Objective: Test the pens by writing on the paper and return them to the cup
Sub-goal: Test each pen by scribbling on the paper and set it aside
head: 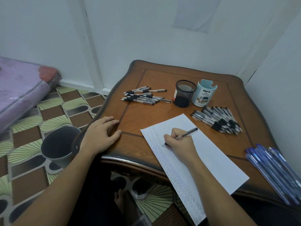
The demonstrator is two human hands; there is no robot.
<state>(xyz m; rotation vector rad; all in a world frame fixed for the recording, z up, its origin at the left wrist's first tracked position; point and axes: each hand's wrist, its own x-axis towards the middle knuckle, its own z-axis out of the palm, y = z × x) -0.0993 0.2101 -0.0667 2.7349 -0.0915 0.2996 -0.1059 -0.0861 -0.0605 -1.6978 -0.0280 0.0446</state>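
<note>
My right hand (180, 142) grips a clear pen with a black cap end (189, 133), its tip touching the white paper (211, 154) beside columns of small scribbles along the sheet's left edge. My left hand (101, 132) rests flat, fingers spread, on the left edge of the wooden table (156, 75). A black mesh cup (184, 93) and a light blue organiser cup (204, 93) stand at the back. One pile of black pens (143, 96) lies left of the cups, another pile of black pens (218, 119) right of the paper.
A bundle of blue pens (275, 170) lies at the table's right front edge. On the patterned floor left of the table stands a dark bucket (57, 144). A purple wrapped mattress (21, 88) lies far left. White walls close behind the table.
</note>
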